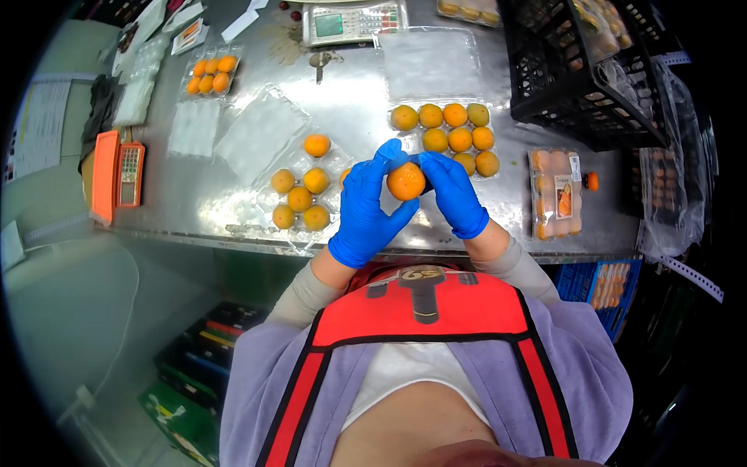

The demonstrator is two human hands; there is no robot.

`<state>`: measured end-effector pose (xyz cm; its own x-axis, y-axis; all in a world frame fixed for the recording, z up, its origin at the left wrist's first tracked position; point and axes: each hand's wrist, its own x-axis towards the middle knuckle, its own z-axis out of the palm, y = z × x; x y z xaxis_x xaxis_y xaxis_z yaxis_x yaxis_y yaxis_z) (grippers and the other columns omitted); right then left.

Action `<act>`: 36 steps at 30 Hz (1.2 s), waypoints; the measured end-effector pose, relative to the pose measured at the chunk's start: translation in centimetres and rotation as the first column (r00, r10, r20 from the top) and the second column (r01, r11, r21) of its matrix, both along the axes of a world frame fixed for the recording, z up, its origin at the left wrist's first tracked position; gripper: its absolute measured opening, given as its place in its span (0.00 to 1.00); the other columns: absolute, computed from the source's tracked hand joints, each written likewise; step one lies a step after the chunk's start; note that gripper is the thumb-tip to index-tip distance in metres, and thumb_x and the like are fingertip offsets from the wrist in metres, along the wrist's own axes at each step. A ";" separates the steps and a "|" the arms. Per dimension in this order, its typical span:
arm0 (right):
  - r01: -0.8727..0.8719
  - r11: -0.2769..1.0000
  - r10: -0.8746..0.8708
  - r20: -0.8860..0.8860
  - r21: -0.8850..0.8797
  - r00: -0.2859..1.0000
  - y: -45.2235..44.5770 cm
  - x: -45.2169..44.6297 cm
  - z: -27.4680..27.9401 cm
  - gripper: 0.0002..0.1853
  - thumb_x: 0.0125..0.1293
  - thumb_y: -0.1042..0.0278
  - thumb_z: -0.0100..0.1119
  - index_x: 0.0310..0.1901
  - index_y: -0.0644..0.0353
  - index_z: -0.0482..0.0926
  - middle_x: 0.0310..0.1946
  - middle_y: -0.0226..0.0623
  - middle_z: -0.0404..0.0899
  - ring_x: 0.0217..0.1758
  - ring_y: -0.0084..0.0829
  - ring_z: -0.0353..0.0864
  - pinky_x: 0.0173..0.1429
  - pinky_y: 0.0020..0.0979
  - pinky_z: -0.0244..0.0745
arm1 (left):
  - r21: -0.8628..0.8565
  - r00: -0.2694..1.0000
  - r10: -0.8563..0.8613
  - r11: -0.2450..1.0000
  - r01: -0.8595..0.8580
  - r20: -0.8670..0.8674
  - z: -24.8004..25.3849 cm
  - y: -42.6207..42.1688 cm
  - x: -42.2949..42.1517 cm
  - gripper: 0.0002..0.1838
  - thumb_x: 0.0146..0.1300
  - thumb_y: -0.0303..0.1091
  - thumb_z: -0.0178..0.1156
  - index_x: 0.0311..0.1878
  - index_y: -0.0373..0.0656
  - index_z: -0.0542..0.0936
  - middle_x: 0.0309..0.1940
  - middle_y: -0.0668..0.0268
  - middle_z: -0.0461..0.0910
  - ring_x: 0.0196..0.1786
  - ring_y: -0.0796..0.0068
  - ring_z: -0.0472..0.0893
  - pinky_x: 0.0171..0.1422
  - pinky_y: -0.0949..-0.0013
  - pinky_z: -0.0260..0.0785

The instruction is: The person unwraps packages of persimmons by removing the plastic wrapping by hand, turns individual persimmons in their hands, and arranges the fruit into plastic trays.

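Observation:
My left hand (368, 206), in a blue glove, curls around a round orange fruit (405, 182), thumb and fingers on either side of it. My right hand (454, 194), gloved too, closes in at the fruit's right side, its fingertips by the upper edge; some of its fingers are hidden. A small dark patch shows between the hands, too little to name. To the left, a clear plastic tray (336, 167) carries several similar fruits (299, 198). Behind my right hand, another group of fruits (460, 140) sits in rows in a clear tray.
A scale (354, 23) stands at the back of the metal table (358, 86). A filled pack (212, 75) lies back left, a labelled pack (556, 194) at right. A black crate (545, 86) bounds the right; an orange device (117, 175) sits at the left edge.

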<state>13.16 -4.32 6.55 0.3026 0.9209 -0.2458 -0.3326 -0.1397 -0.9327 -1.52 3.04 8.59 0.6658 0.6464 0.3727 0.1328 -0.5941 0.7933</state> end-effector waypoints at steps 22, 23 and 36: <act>-0.108 0.988 -0.046 0.886 0.108 0.462 3.8 -0.1 -6.4 0.07 0.56 0.69 0.62 0.37 0.59 0.81 0.53 0.43 0.75 0.55 0.44 0.73 0.59 0.39 0.68 | -0.125 0.989 0.089 0.987 -0.103 -0.114 -2.5 -0.1 -6.9 0.37 0.46 0.27 0.67 0.64 0.44 0.67 0.55 0.58 0.74 0.54 0.59 0.75 0.59 0.62 0.67; -0.175 0.983 0.024 0.904 0.057 0.427 3.6 -0.5 -6.9 0.08 0.55 0.69 0.62 0.37 0.59 0.81 0.54 0.43 0.75 0.55 0.44 0.74 0.58 0.39 0.69 | -0.170 0.987 0.123 0.976 -0.139 -0.099 -2.7 -0.1 -7.5 0.38 0.47 0.28 0.67 0.65 0.43 0.66 0.56 0.58 0.73 0.55 0.62 0.75 0.60 0.63 0.66; -0.510 0.860 0.058 0.990 0.015 0.126 11.0 -9.2 -8.4 0.28 0.48 0.65 0.65 0.55 0.52 0.74 0.62 0.43 0.66 0.64 0.48 0.64 0.62 0.44 0.65 | -0.431 0.782 0.620 0.687 -0.585 -0.073 -6.8 -0.2 -16.5 0.42 0.49 0.24 0.66 0.69 0.41 0.59 0.52 0.61 0.72 0.53 0.71 0.73 0.61 0.66 0.65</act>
<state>3.96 6.70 -1.81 -0.2226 0.9341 0.2791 0.8226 0.3336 -0.4604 -18.01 2.83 1.78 0.0614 0.9981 0.0080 0.2791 -0.0249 0.9599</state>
